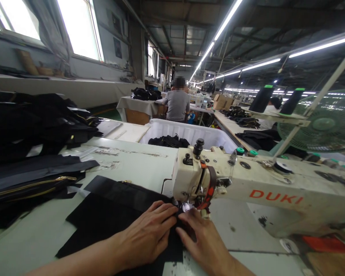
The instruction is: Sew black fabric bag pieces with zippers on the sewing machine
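Note:
A black fabric piece [112, 207] lies across the pale green table of the sewing machine [186, 172], its right end under the lit needle area. My left hand [149, 234] rests on the fabric, fingers together and bent, tips gripping it just left of the presser foot. Close by, my right hand [202, 237] pinches the fabric edge in front of the foot, thumb and fingers curled. The fingertips of both hands almost meet. A small gold zipper pull [127, 181] shows at the fabric's far edge. The needle itself is hard to make out.
Black pieces with gold zippers [40, 186] are heaped at the left. Behind the machine stands a white bin [212, 135] holding black fabric. Thread cones [261, 99] and a green fan [324, 122] are at the right. A person in grey [177, 105] sits farther ahead.

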The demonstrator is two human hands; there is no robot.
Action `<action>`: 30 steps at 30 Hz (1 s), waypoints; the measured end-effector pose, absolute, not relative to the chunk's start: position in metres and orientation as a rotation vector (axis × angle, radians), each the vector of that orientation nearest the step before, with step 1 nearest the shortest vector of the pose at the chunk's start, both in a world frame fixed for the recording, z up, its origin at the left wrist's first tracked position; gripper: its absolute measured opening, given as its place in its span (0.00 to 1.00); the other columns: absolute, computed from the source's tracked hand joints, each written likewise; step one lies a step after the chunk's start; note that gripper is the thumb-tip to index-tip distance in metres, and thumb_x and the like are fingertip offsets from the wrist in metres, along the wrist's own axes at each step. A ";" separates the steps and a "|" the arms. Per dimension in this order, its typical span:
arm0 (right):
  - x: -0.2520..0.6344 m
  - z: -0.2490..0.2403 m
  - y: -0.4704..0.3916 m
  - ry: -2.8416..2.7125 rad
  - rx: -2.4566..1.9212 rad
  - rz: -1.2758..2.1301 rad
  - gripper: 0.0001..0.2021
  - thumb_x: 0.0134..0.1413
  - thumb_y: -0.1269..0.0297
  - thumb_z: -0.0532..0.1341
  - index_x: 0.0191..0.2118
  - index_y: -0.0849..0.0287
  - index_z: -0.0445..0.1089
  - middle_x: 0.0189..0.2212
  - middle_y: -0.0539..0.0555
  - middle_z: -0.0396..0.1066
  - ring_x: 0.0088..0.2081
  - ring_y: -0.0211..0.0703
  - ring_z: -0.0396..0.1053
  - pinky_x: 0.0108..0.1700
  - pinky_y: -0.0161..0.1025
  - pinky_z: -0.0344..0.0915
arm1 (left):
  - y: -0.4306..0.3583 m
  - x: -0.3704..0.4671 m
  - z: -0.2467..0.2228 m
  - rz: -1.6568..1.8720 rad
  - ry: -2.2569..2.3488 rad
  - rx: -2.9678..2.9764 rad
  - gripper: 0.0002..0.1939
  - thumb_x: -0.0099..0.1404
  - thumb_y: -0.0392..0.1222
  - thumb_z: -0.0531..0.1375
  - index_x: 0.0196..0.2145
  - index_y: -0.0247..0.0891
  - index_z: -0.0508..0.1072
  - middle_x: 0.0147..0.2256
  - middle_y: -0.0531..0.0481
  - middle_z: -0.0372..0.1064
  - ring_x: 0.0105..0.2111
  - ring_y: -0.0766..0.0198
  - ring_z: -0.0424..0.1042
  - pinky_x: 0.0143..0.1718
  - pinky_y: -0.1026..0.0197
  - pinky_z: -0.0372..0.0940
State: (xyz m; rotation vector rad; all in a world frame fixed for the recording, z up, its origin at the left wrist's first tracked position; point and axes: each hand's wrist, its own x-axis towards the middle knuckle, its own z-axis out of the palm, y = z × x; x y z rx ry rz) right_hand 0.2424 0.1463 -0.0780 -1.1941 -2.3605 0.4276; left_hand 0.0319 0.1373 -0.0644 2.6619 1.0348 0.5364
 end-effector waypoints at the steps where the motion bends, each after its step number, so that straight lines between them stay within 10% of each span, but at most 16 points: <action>1: 0.245 -0.080 0.145 -2.397 -1.108 0.387 0.16 0.58 0.67 0.61 0.52 0.57 0.70 0.48 0.57 0.73 0.48 0.51 0.73 0.49 0.45 0.70 | 0.137 0.032 -0.064 0.557 1.025 2.646 0.19 0.64 0.30 0.53 0.52 0.38 0.67 0.55 0.44 0.66 0.56 0.56 0.65 0.62 0.50 0.56; 12: 0.254 -0.108 0.150 -2.542 -0.960 0.160 0.22 0.62 0.66 0.56 0.61 0.60 0.64 0.58 0.58 0.67 0.55 0.57 0.67 0.56 0.54 0.67 | 0.134 0.033 -0.064 0.536 1.009 2.824 0.32 0.58 0.25 0.52 0.60 0.35 0.57 0.56 0.40 0.66 0.59 0.56 0.63 0.62 0.51 0.59; 18: 0.270 -0.077 0.154 -2.386 -0.961 0.380 0.18 0.59 0.74 0.52 0.51 0.55 0.72 0.46 0.56 0.74 0.49 0.43 0.72 0.52 0.39 0.69 | 0.133 0.033 -0.059 0.350 1.013 2.922 0.27 0.57 0.27 0.54 0.56 0.30 0.64 0.58 0.35 0.65 0.61 0.51 0.62 0.62 0.49 0.59; 30: 0.267 -0.103 0.157 -2.641 -0.971 -0.033 0.29 0.55 0.77 0.55 0.63 0.57 0.59 0.53 0.62 0.69 0.52 0.53 0.68 0.52 0.52 0.69 | 0.134 0.034 -0.060 0.411 1.026 2.780 0.21 0.59 0.27 0.54 0.50 0.33 0.68 0.60 0.35 0.62 0.64 0.51 0.55 0.65 0.48 0.53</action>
